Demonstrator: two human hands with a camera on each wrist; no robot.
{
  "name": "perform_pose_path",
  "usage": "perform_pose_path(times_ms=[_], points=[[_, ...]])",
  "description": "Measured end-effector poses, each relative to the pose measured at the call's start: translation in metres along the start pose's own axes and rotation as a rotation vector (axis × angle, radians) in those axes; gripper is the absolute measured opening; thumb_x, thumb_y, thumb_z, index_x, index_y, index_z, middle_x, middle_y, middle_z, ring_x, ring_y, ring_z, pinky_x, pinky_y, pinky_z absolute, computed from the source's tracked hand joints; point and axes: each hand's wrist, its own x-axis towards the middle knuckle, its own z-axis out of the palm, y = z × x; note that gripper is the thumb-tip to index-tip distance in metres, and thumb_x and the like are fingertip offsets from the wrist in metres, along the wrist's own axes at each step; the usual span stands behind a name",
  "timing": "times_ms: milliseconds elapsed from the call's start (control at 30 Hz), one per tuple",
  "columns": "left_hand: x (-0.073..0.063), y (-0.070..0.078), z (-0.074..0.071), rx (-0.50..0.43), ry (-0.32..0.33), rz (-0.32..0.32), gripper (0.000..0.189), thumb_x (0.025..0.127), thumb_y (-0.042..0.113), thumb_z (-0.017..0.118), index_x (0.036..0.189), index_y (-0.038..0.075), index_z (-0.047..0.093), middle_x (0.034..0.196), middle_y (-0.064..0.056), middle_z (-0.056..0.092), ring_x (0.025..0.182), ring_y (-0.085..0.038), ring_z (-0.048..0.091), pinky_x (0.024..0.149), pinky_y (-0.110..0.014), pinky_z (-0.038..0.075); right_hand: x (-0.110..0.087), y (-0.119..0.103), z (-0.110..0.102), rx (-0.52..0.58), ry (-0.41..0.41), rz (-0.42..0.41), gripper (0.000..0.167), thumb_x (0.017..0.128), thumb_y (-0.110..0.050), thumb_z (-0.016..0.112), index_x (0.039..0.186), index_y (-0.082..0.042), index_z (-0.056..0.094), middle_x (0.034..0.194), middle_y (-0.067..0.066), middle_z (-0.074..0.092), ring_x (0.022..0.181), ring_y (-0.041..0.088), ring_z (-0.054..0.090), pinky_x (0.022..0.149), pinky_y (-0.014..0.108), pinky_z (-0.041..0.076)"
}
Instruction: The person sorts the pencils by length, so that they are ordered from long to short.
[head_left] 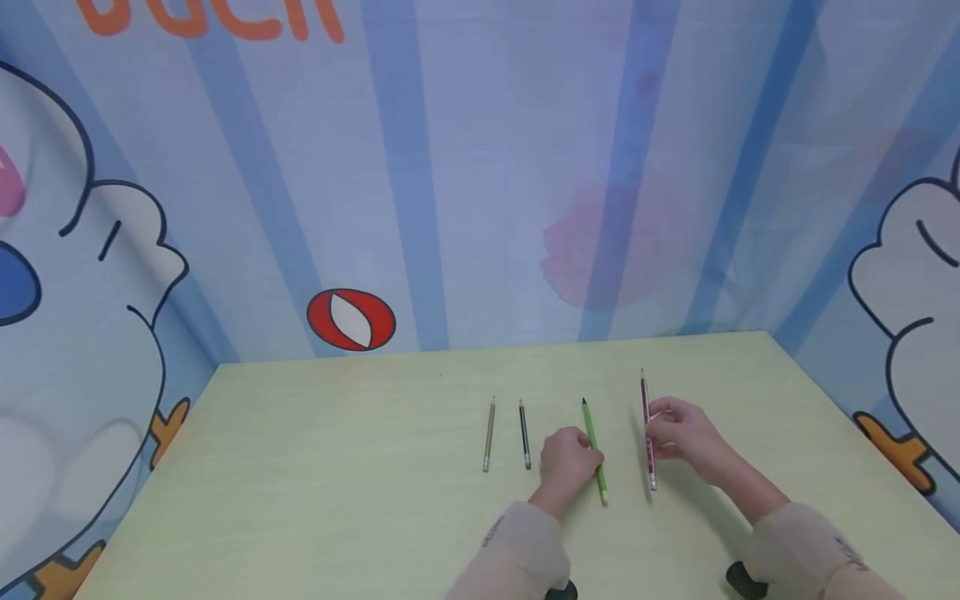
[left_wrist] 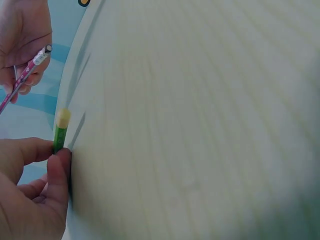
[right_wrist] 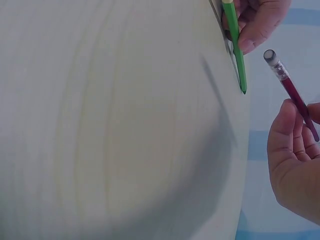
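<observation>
My left hand [head_left: 567, 465] pinches a green pencil [head_left: 591, 425] between thumb and fingers, close over the table. Its dark tip points away from me and its pale yellow end toward me. To the right, my right hand [head_left: 688, 435] holds a dark red patterned pencil [head_left: 650, 457] raised above the table, its shadow falling below. A metal band and eraser show on the red pencil's end [right_wrist: 276, 66] in the right wrist view. Left of my left hand, a black pencil [head_left: 524, 435] and a gold-brown pencil [head_left: 489, 435] lie side by side on the table, tips pointing away.
The pale wood-grain table [head_left: 337, 467] reaches back to a striped blue backdrop [head_left: 495, 183] with cartoon figures at both sides. A red and white oval [head_left: 351, 320] is printed on it just above the table's far edge.
</observation>
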Motion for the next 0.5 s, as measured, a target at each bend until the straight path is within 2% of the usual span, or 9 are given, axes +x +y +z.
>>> perform_pose_path(times_ms=[133, 267, 500], points=[[-0.0008, 0.0015, -0.0004, 0.032, 0.014, -0.011, 0.011, 0.069, 0.012, 0.069, 0.076, 0.009, 0.061, 0.065, 0.002, 0.054, 0.057, -0.011, 0.048, 0.05, -0.02, 0.039, -0.001, -0.0013, -0.0015, -0.004, 0.006, 0.005, 0.036, 0.083, -0.005, 0.049, 0.111, 0.012, 0.036, 0.076, 0.002, 0.058, 0.066, 0.01, 0.057, 0.062, 0.03, 0.052], [-0.0009, 0.0015, -0.0001, 0.023, 0.019, -0.022, 0.011, 0.07, 0.011, 0.069, 0.078, 0.009, 0.062, 0.061, 0.003, 0.055, 0.053, -0.009, 0.049, 0.051, -0.019, 0.038, -0.0021, -0.0024, -0.0036, 0.001, 0.002, 0.003, 0.035, 0.083, -0.005, 0.049, 0.111, 0.012, 0.036, 0.075, 0.001, 0.057, 0.066, 0.01, 0.057, 0.062, 0.03, 0.052], [-0.0001, -0.0009, 0.0006, -0.014, 0.006, 0.011, 0.015, 0.071, 0.011, 0.069, 0.084, 0.008, 0.063, 0.055, 0.004, 0.059, 0.045, -0.004, 0.054, 0.048, -0.015, 0.039, 0.0023, -0.0017, -0.0056, -0.033, 0.0, 0.005, 0.038, 0.085, -0.006, 0.05, 0.114, 0.013, 0.037, 0.077, 0.004, 0.058, 0.066, 0.009, 0.056, 0.063, 0.029, 0.052]])
